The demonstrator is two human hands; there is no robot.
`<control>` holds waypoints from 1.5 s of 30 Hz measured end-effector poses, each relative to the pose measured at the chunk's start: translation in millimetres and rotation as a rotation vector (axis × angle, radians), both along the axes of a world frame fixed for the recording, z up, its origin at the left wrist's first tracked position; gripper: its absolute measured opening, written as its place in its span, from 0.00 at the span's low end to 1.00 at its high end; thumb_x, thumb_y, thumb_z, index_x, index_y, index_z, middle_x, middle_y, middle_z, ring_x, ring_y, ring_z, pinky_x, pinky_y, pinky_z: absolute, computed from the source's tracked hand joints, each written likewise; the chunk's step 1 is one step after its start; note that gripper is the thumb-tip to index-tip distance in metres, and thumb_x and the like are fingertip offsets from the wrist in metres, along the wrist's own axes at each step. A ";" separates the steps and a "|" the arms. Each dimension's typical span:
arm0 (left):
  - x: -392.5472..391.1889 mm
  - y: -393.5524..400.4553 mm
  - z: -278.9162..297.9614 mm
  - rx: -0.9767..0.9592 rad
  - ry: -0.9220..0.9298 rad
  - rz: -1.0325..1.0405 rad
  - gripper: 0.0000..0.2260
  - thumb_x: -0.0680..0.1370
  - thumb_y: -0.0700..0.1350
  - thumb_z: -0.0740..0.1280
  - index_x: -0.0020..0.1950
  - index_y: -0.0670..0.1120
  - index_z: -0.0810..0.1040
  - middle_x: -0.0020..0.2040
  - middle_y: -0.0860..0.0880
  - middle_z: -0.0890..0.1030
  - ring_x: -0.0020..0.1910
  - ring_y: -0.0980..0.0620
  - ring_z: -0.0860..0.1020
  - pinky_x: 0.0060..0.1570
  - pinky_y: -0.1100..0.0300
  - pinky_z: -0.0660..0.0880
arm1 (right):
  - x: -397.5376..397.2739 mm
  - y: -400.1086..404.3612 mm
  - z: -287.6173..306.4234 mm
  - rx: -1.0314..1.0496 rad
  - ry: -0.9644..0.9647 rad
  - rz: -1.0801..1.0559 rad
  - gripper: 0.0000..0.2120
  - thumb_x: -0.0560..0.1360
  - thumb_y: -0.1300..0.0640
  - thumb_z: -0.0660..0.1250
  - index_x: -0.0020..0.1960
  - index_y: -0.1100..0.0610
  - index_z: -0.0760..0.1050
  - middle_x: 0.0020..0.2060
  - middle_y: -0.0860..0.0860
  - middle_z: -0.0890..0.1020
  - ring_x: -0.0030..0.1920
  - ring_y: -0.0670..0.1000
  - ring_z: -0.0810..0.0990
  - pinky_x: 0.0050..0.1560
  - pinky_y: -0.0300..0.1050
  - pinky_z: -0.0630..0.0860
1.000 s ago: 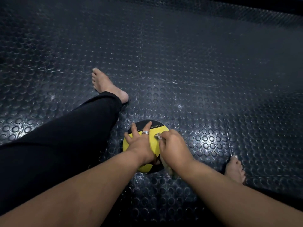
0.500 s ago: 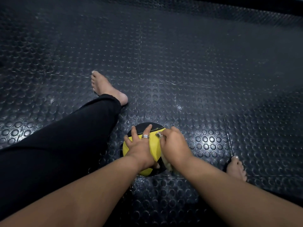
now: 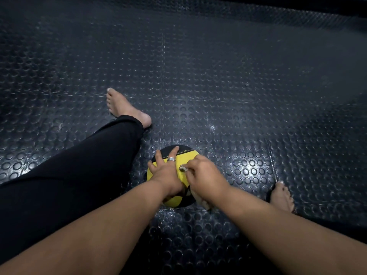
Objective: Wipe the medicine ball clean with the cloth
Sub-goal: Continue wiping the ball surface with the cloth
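My left hand lies flat, fingers spread, on the yellow-and-black rubber medicine ball; my right hand grips the pale crumpled cloth against it.

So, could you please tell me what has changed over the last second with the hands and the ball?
Very little. The right hand, gripping the cloth, has slid slightly along the right side of the medicine ball. Nothing was taken hold of or let go. The left hand stays spread flat on the ball, which still rests on the studded rubber floor between the feet.
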State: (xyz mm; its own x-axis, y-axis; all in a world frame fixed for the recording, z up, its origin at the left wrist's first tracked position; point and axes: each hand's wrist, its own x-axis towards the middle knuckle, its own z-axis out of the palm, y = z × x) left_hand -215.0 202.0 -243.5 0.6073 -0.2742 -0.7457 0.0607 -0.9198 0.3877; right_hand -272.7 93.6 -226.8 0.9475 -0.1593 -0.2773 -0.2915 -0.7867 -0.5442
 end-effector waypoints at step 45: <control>0.0 11.6 5.4 0.085 0.031 -0.065 0.64 0.63 0.50 0.82 0.76 0.64 0.32 0.77 0.43 0.30 0.77 0.34 0.38 0.73 0.39 0.57 | 16.1 -2.2 -10.6 -0.033 0.117 -0.256 0.09 0.76 0.59 0.62 0.51 0.56 0.81 0.45 0.54 0.82 0.46 0.54 0.79 0.42 0.41 0.71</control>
State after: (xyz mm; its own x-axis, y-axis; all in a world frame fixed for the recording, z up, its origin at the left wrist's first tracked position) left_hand -215.0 213.6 -238.1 0.5669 -0.2469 -0.7859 0.0110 -0.9517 0.3069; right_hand -256.7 91.4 -237.4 0.8371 -0.3999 -0.3733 -0.5424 -0.6961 -0.4704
